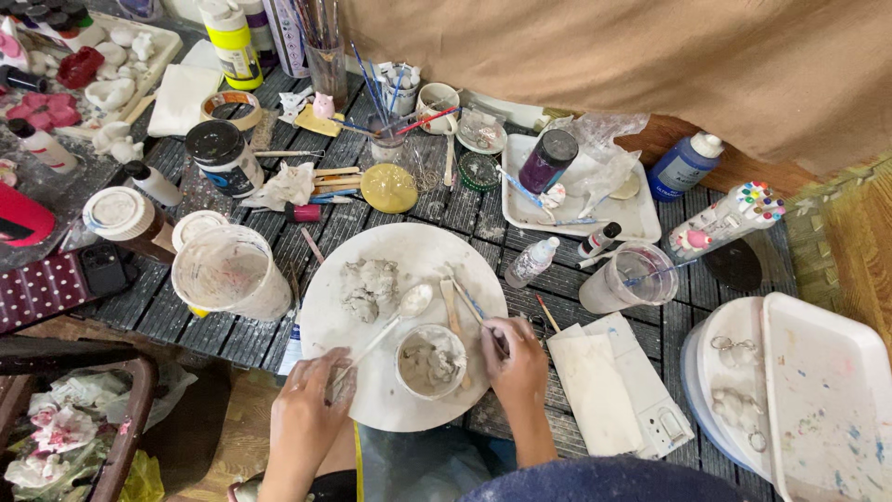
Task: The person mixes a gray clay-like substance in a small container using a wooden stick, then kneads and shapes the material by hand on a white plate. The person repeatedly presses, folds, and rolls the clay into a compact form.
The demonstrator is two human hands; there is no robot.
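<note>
Grey-smeared spoon (390, 321) gripped in left hand (311, 409); right hand (516, 358) grasps brush (474, 307) beside cup (430, 361).

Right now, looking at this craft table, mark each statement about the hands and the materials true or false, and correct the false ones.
1. The left hand holds a spoon. True.
2. The small bowl sits on the round white board. True.
3. The right hand grips a pair of scissors. False: it holds a thin brush.
4. The clay lump lies inside the small bowl. False: it lies on the round white board, beside the bowl.
</note>
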